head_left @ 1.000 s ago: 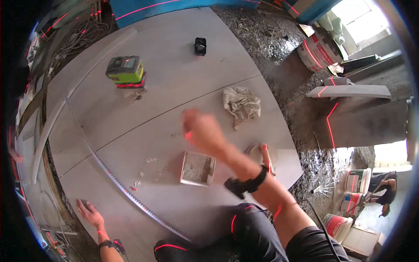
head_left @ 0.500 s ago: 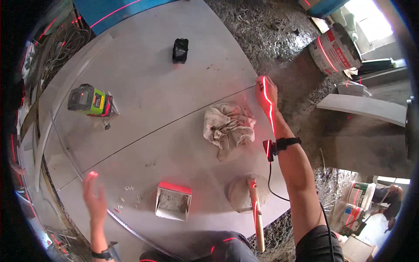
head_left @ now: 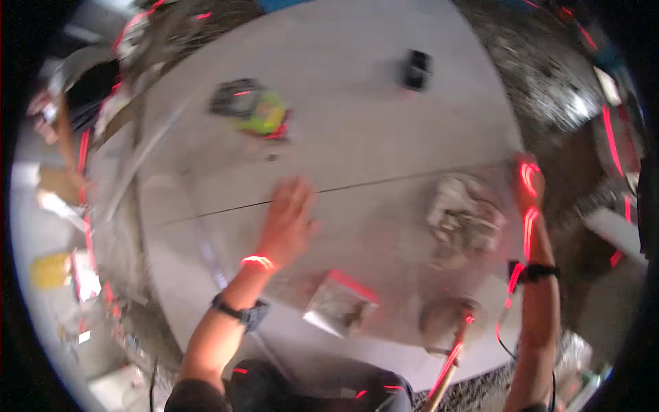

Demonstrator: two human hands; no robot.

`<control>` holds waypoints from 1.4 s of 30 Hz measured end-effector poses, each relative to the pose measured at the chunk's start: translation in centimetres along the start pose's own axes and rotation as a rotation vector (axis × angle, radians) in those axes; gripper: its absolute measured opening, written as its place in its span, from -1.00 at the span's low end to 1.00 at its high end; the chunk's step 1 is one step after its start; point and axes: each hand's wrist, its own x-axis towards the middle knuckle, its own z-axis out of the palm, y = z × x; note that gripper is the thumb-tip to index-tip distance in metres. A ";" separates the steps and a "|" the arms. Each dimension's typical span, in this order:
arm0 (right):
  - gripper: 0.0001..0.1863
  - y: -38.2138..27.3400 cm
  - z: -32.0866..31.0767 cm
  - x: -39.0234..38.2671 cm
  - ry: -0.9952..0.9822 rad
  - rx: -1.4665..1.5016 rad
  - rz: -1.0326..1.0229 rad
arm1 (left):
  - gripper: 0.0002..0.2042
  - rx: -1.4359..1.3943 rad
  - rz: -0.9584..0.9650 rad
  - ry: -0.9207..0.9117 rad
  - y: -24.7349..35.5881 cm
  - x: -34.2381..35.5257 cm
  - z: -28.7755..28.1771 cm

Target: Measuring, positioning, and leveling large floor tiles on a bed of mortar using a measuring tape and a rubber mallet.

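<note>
A large grey slab (head_left: pixel 384 137) lies before me with a thin dark line (head_left: pixel 357 183) running across it. My left hand (head_left: pixel 287 220), blurred, reaches over the slab with fingers stretched out beside the line; nothing shows in it. At the slab's right edge, where the line ends, my right hand (head_left: pixel 530 180) has its fingers curled; what they hold is hidden. A crumpled, stained cloth (head_left: pixel 463 216) lies left of my right wrist. Nearer me are a small open white box (head_left: pixel 341 305) and a wooden-handled tool (head_left: pixel 449 364) with a pale round head, like a mallet.
A green and black laser level (head_left: pixel 254 110) stands at the far left of the slab, and a small black box (head_left: pixel 416 70) farther back. A pale narrow strip (head_left: pixel 211 261) lies left of my left forearm. Wet, muddy ground (head_left: pixel 549 82) borders the slab's right side.
My left hand has moved rightward along the line from near its left end. My right hand stays at the line's right end. The whole view has swung and blurred.
</note>
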 end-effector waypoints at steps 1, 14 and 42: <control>-0.75 4.3 -0.1 -0.1 0.276 -0.397 -0.504 | -0.31 -0.002 0.021 0.003 0.6 0.6 0.5; -0.79 9.1 -0.5 -5.2 0.070 0.408 0.056 | -0.71 -0.090 -0.705 0.638 -7.6 -18.5 -3.5; -0.82 -29.7 3.4 -38.0 -0.367 0.041 -1.131 | -0.91 0.191 -1.045 0.893 -39.7 -29.4 -3.8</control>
